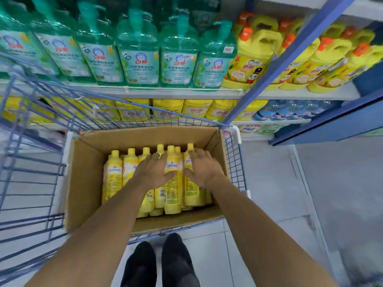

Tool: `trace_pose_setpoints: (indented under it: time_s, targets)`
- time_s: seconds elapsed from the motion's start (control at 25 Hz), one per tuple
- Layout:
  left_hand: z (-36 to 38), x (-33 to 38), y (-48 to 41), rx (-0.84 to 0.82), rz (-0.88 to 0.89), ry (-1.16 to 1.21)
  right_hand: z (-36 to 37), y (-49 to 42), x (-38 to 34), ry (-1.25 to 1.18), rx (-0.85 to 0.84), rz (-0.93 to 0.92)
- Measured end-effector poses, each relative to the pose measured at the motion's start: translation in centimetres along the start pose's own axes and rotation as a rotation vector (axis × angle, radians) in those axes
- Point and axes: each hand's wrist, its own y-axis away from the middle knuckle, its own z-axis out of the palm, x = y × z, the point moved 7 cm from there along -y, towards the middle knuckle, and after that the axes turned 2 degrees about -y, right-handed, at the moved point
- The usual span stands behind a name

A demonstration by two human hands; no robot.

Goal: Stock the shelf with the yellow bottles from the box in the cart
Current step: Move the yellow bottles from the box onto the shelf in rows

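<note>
Because the yellow bottles [113, 179] lie packed close in the box [87, 183] inside the cart [33, 170], I rest my left hand [154, 172] and right hand [202, 168] on top of them, fingers spread and nearly straight, gripping nothing, probably choosing two to lift to the shelf [165, 93].

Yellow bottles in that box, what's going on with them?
A person is reaching into the cardboard box in the blue cart. Their left grip and right grip rest open on the yellow bottles, lifting none yet. The shelf ahead holds green pump bottles and yellow jugs.
</note>
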Motion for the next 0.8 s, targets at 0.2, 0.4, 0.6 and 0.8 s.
trace_pose_setpoints:
  time_s: [0.2,0.4,0.6,0.8]
  targets:
    - [2.8,0.0,-3.6,0.018,-0.075,0.106,2.9,-3.2,3.2,-0.099,-0.028,0.082]
    - [4.3,-0.4,-5.1,0.157,-0.158,0.284,5.5,-6.0,4.2,-0.207,-0.018,0.098]
    - [4.1,-0.8,-6.8,0.180,-0.298,0.476,6.8,-7.9,5.4,-0.476,0.088,0.232]
    - [5.2,-1.0,-7.0,0.075,-0.383,0.665,7.1,-7.2,6.3,-0.731,0.063,0.314]
